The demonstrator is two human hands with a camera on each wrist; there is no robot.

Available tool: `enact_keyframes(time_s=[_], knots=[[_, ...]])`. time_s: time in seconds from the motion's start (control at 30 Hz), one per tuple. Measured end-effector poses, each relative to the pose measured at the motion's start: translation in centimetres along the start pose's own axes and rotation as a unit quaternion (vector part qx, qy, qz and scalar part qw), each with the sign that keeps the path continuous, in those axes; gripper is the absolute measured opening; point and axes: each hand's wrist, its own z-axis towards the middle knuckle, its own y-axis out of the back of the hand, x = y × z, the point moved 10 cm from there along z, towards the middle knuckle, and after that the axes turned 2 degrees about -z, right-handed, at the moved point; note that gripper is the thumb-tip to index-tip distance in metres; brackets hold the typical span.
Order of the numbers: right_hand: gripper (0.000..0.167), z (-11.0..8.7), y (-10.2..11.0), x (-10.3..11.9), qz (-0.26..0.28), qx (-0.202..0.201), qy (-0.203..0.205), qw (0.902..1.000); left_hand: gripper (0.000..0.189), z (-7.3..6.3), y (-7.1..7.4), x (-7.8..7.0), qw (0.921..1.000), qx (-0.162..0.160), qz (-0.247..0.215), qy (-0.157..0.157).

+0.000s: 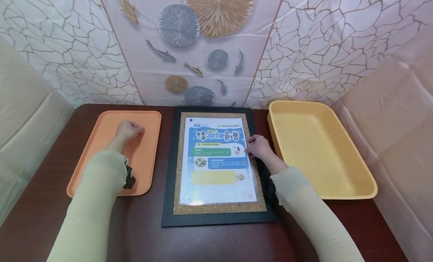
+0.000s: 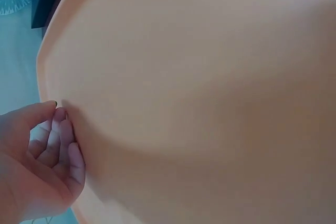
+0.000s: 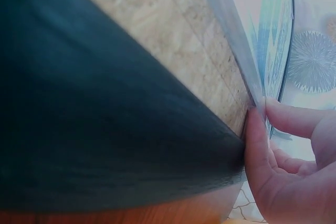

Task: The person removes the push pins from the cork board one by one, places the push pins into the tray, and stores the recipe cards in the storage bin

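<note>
A printed poster sheet (image 1: 216, 194) in a clear glossy cover lies on a cork board (image 1: 220, 209) with a black frame (image 1: 220, 220). My right hand (image 1: 260, 147) pinches the sheet's right edge between thumb and forefinger; the right wrist view shows this edge lifted off the cork. A dark pin (image 1: 191, 120) sits at the sheet's upper left corner, a reddish round pin (image 1: 250, 196) at the lower right. Over the orange tray (image 1: 145, 171), my left hand (image 1: 127, 131) pinches a small dark object (image 2: 55, 103) at its fingertips, too small to identify.
A deep yellow bin (image 1: 314, 149) stands to the right of the board on the dark wooden table (image 1: 142, 232). Patterned cloth (image 1: 216, 81) hangs behind the table. Pale padded panels (image 1: 389, 141) flank both sides.
</note>
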Motion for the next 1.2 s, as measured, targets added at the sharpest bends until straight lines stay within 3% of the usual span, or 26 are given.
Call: enact_keyframes(time_s=[0.2, 0.87, 1.03, 1.2], knots=[[0.043, 0.0, 0.0, 0.0, -0.001, -0.001, 0.001, 1.0000, 0.028, -0.3, -0.1, 0.0, 0.9998, -0.012, 0.014, 0.007], [0.043, -0.1, -0.2, 0.5, -0.001, 0.001, 0.008, 1.0000, 0.028, -0.8, 0.1, 0.2, 0.9998, -0.009, 0.009, 0.015], [0.043, -0.1, -0.2, 0.6, -0.004, 0.004, 0.010, 0.9999, 0.031, -1.0, 0.6, 0.4, 0.9995, -0.005, -0.024, 0.020], [0.044, -0.2, -0.1, 0.1, -0.004, 0.005, -0.001, 1.0000, 0.037, -1.4, 1.1, -0.9, 0.9968, 0.003, -0.079, -0.003]])
